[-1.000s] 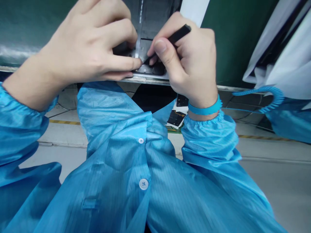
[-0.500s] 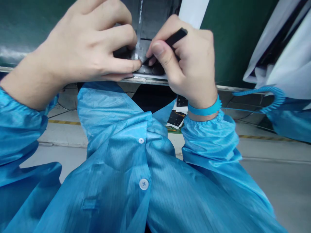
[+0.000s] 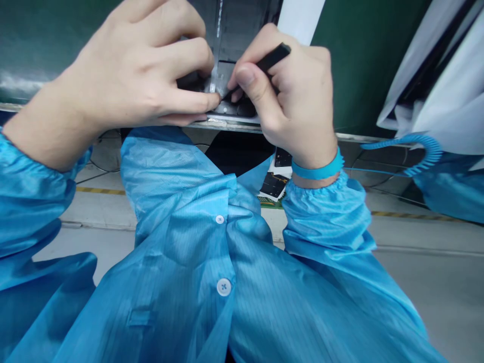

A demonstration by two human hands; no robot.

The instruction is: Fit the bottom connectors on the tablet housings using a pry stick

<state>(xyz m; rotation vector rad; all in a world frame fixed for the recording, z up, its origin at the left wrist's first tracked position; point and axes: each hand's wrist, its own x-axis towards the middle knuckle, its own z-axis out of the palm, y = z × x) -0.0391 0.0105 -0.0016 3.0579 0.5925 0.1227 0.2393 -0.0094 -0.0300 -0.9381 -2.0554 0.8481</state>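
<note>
Dark device [image 3: 242,40] on the green desk [image 3: 355,75]
Right hand [image 3: 298,101] pinches a black tool [image 3: 275,57]; left hand [image 3: 139,70] curls over the device, whether gripping I cannot tell.

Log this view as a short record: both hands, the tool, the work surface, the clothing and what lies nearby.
Left hand: fingers at the dark panel, near its lower edge
Right hand: grips a black tool like a pen
Tool tip: slants down beside a left fingertip; contact with the panel unclear
Work surface: green tabletop, panel by its near edge
Clothing: blue coat; blue wristband on the right wrist
Nearby: white sheet beside the panel; coiled blue cord further right
</note>
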